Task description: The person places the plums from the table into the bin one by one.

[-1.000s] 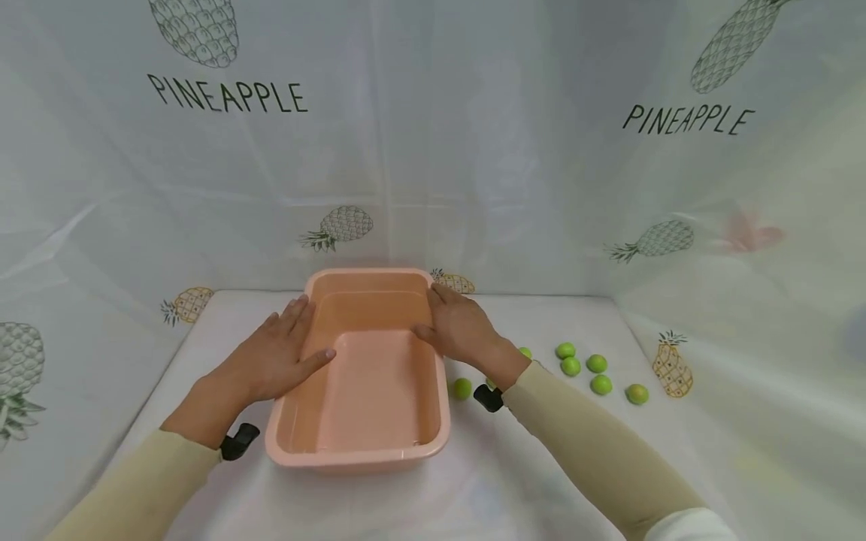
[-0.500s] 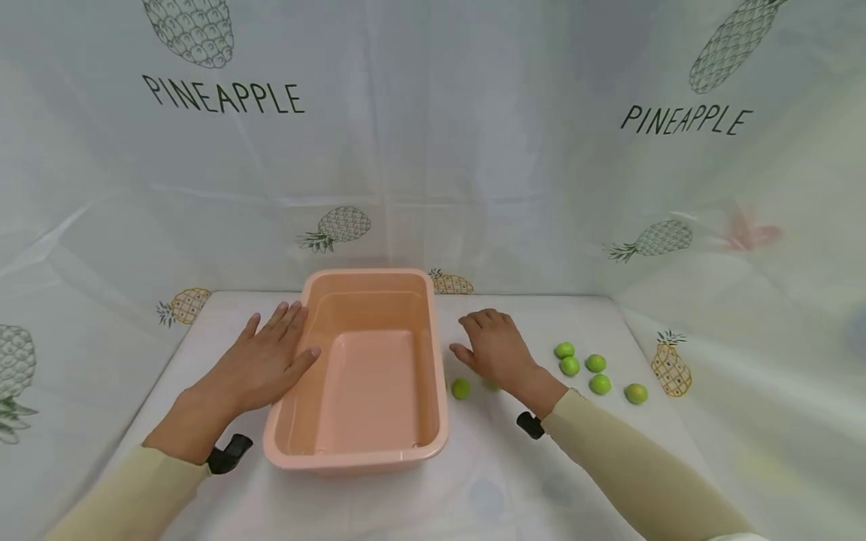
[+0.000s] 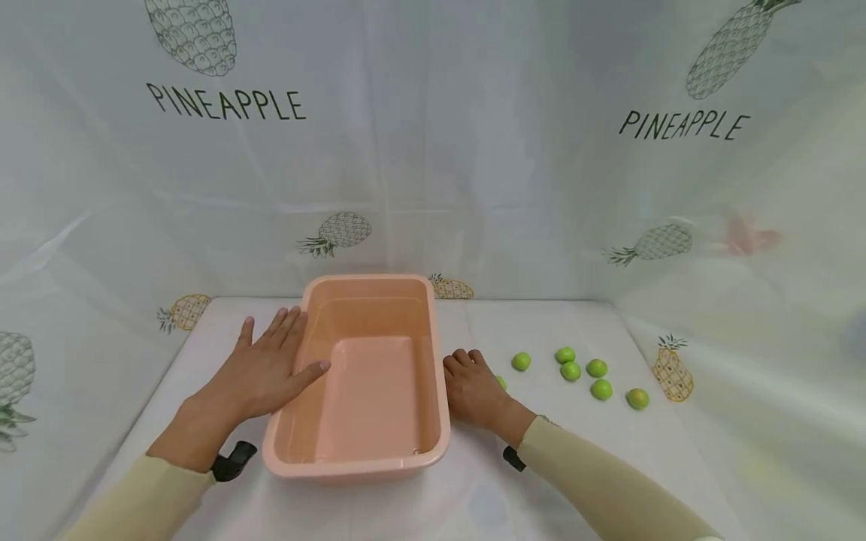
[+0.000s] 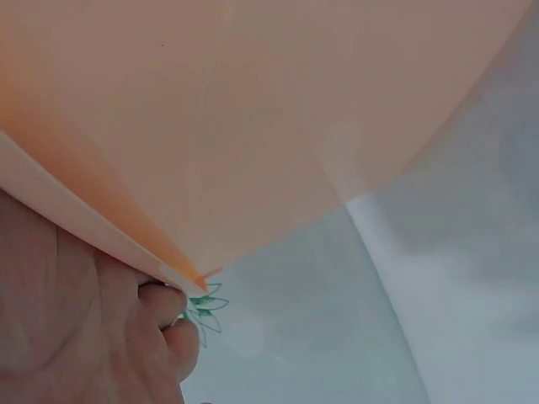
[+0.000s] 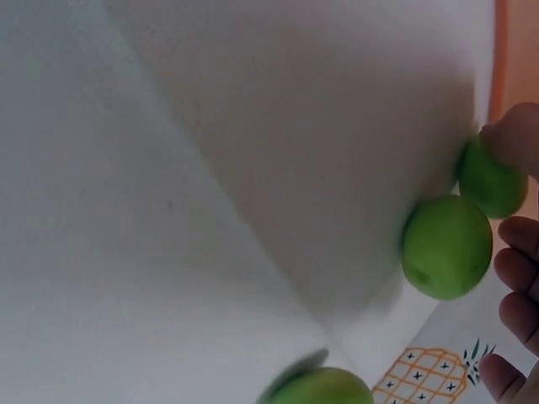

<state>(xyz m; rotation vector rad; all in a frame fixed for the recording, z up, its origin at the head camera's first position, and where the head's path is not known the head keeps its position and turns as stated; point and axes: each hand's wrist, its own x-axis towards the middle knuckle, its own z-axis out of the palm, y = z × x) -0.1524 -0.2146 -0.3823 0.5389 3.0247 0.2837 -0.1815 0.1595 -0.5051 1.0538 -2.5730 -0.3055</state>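
Observation:
A pink rectangular plastic basin (image 3: 372,391) stands left of the table's middle, with nothing visible in it. My left hand (image 3: 260,372) rests on its left rim, fingers straight along the outside and thumb over the edge. In the left wrist view the fingers (image 4: 168,328) lie by the rim. Low beside the basin's right wall is my right hand (image 3: 473,391), its fingers bent. In the right wrist view its thumb covers part of a small round green fruit (image 5: 493,183), with curled fingertips (image 5: 515,268) close by. Another green fruit (image 5: 446,247) lies beside that one.
Several more green fruits (image 3: 601,389) lie scattered on the white-covered table (image 3: 568,466) right of the basin. One fruit (image 3: 638,398) has a yellowish-brown tinge. Behind the table hangs a white sheet (image 3: 473,188) printed with pineapples.
My right hand has left the basin's right rim, moved right, then come down beside the basin onto a green fruit, its fingers bending. The left hand stays on the left rim.

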